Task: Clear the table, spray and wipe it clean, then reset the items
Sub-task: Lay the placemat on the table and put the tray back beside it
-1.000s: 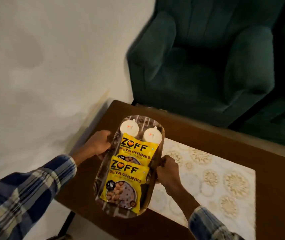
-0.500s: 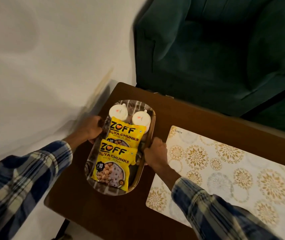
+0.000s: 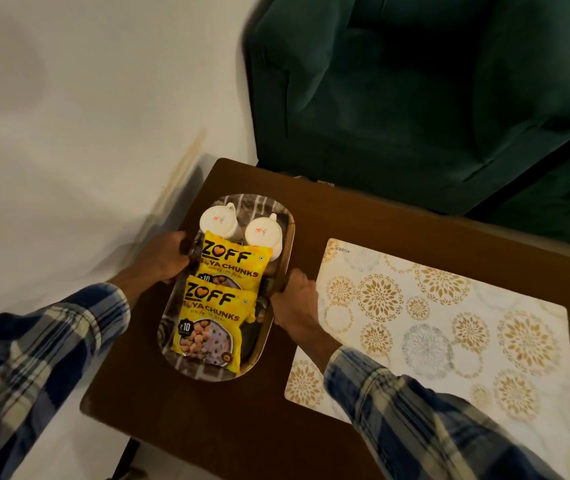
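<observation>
An oval patterned tray (image 3: 278,216) sits at the left end of a dark brown table (image 3: 207,420). On it lie two yellow soya chunk packets, one nearer me (image 3: 209,323) overlapping one farther (image 3: 233,259), and two white cups (image 3: 216,220) (image 3: 263,233) upside down at the far end. My left hand (image 3: 164,258) grips the tray's left rim. My right hand (image 3: 294,301) grips its right rim. Both arms wear blue plaid sleeves.
A white placemat with gold floral rings (image 3: 443,327) lies on the table right of the tray. A dark green armchair (image 3: 415,98) stands behind the table. White floor (image 3: 69,133) lies to the left, past the table's edge.
The view has shifted, so the tray and table sit lower left and more of the placemat shows. Both hands keep hold of the tray's rims.
</observation>
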